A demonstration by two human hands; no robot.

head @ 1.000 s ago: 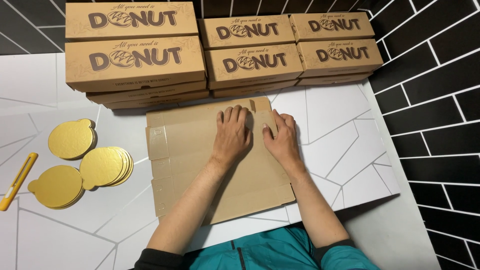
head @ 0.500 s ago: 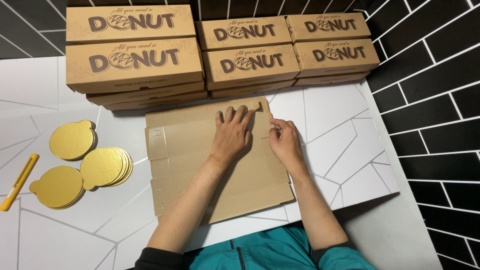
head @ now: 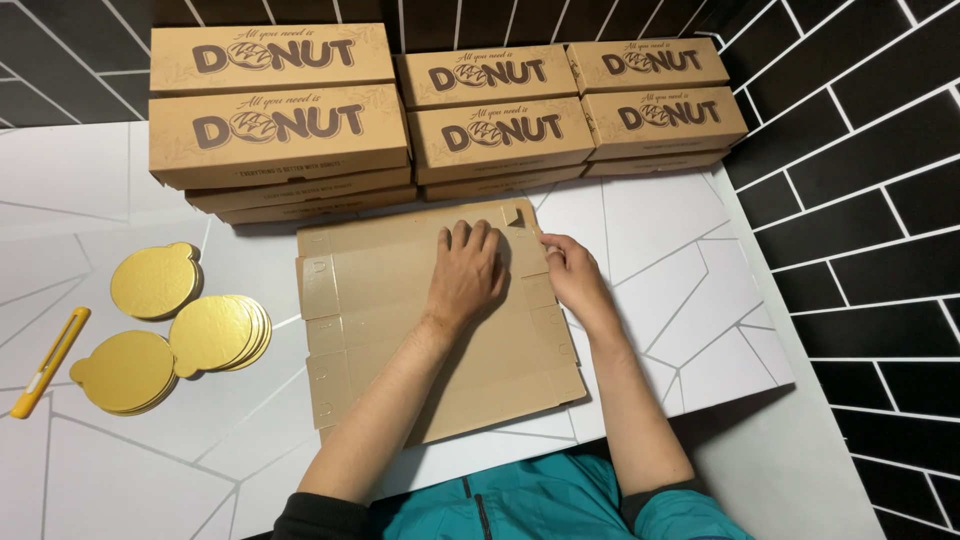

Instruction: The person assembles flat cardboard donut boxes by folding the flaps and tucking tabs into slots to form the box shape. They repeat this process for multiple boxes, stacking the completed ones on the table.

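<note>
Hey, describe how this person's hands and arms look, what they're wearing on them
Both hands are bare: the left hand and right hand show no gloves, and no rings or watch can be seen. The forearms are uncovered, with dark sleeves pushed up near the elbows. A teal zip-up vest covers the chest.

- Blank: a flat, unfolded sheet of plain brown cardboard, cut and scored for a box. It lies face-down on the white table, a little skewed, its far edge just short of the stacked boxes at 12 o'clock.
- Its left edge, at 9 o'clock, carries a row of small creased tabs with slots; the right edge, at 3 o'clock, has matching tabs.
- Flap: a small corner tab at the blank's far right, about 1 o'clock, bent up off the table while the rest stays flat.
</note>
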